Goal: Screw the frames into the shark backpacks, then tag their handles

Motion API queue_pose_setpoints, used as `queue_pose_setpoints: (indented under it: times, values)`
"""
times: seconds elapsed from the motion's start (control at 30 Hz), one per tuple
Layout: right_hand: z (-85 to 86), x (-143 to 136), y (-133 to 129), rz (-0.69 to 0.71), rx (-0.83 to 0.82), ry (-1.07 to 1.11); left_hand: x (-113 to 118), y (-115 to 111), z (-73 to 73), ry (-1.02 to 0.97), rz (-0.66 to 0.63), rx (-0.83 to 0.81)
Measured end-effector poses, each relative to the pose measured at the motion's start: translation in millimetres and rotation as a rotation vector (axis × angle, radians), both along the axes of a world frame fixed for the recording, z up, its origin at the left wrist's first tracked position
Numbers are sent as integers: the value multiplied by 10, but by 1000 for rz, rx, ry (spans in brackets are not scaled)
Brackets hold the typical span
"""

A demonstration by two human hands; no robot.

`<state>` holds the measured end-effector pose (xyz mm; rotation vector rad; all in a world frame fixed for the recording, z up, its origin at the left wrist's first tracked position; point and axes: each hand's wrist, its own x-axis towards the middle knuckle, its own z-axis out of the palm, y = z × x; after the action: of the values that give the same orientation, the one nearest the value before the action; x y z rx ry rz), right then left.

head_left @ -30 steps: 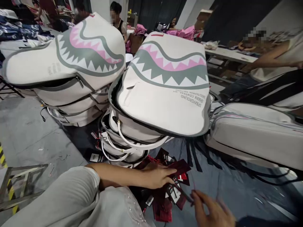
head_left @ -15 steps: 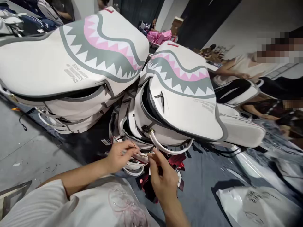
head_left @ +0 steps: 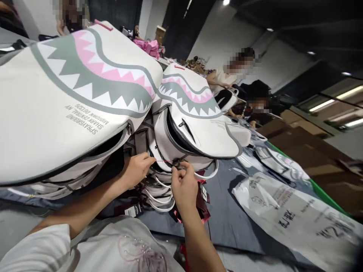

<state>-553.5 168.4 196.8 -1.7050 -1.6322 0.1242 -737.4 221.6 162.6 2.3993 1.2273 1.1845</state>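
A thin red string (head_left: 163, 161) runs taut between my two hands, in front of a stack of white bags. My left hand (head_left: 138, 169) pinches its left end. My right hand (head_left: 184, 181) has its fingers pinched at the other end, beside the base of the handle (head_left: 211, 173) on the upper bag. That white backpack (head_left: 198, 128), printed with a pink and grey shark mouth, lies with its front pocket partly unzipped. To the left, a similar larger-looking backpack (head_left: 56, 124) rests on more bags. Dark red tags (head_left: 202, 204) hang below my right hand.
On the dark table cover lies a white plastic sack (head_left: 283, 211) with handwriting at the right. Brown cartons (head_left: 300, 139) stand beyond the green edge. Two people (head_left: 224, 77) work at the far right side. Pink bags (head_left: 149, 47) lie at the back.
The view has swung right, so the bags sit further left. Both hands have risen toward the upper bag's handle base and moved apart slightly, with the red string now stretched between them.
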Motion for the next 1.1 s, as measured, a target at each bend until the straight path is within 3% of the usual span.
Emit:
queue_pose_setpoints:
  times: [0.13,0.23,0.4,0.53,0.63,0.73,0.83,0.97,1.1]
  values:
    - [-2,-41,-10,31,-72,282,-42,147,29,47,-41,-19]
    - [-68,-5,12,-49,-71,257,-21,233,59,75,-76,-35]
    - [-95,52,69,-68,-90,224,154,345,158,104,-207,-102]
    - [-18,43,9,-147,85,235,206,433,291,96,-359,-196]
    - [41,2,-19,-193,231,399,119,494,406,46,-513,-349]
    - [76,-54,9,-168,274,595,8,534,454,-84,-707,-566]
    - [74,-96,51,-88,318,714,-27,532,355,-299,-797,-654]
    - [48,-88,86,60,322,712,40,459,109,-631,-634,-639]
    - [53,-11,120,174,314,629,113,374,-16,-716,-562,-560]
